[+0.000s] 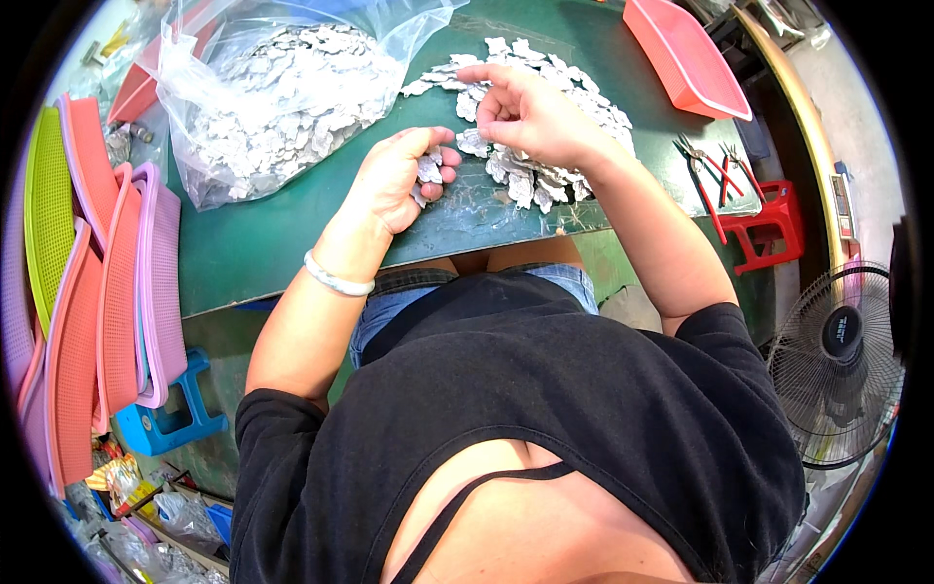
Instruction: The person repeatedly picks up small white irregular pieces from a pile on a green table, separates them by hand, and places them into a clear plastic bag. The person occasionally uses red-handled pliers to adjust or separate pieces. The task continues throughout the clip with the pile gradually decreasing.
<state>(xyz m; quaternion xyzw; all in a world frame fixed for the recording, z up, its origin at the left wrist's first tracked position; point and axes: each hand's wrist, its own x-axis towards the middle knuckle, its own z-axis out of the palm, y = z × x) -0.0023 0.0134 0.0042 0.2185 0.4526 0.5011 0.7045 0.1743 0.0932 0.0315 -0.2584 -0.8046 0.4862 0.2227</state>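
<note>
My left hand (391, 179) is closed around a few small grey metal pieces (429, 168), flat and irregular in outline, near the table's front edge. My right hand (533, 119) hovers over a loose pile of the same pieces (598, 102). Its index finger stretches out to the left, the thumb is apart from it, and the other fingers curl inward. No piece shows in its grip. One grey piece (473, 144) is right by the thumb tip; whether they touch, I cannot tell. Left of the pile, a clear plastic bag (183, 102) lies open, full of similar pieces.
The green table (248, 258) carries a pink plastic basket (681, 58) at the far right and red-handled pliers (702, 180) near its right edge. Stacked colored baskets (119, 292) stand at left above a blue stool (175, 414). A red stool (773, 229) and a fan (842, 336) are at right.
</note>
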